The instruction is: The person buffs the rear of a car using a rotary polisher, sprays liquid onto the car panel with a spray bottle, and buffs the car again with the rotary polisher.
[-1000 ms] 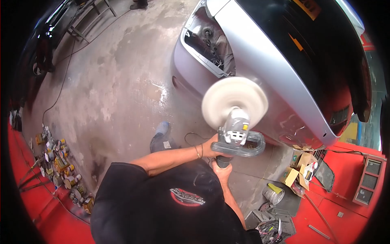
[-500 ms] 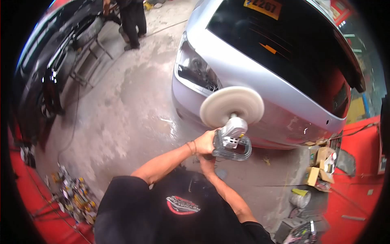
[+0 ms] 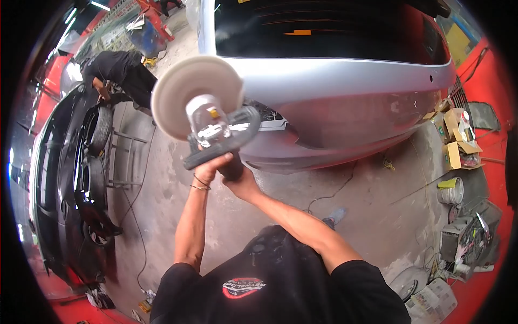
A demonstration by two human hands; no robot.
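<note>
Both my hands are on a car polisher with a large round pale pad that looks blurred, as if spinning. My left hand is wrapped around the body just behind the black loop handle. My right hand is closed on the dark rear grip. The silver car's rear lies ahead and to the right. The polisher hides part of the tail light at its corner. Whether the pad touches the car, I cannot tell.
A black car and a detached dark bumper on a metal stand are at left. Another person bends over there. Cables cross the concrete floor. Cardboard boxes and a white bucket line the right.
The polisher has moved left and up in view, in both hands, to the car's left rear corner. My view has turned, and the other person now shows bent over the black car.
</note>
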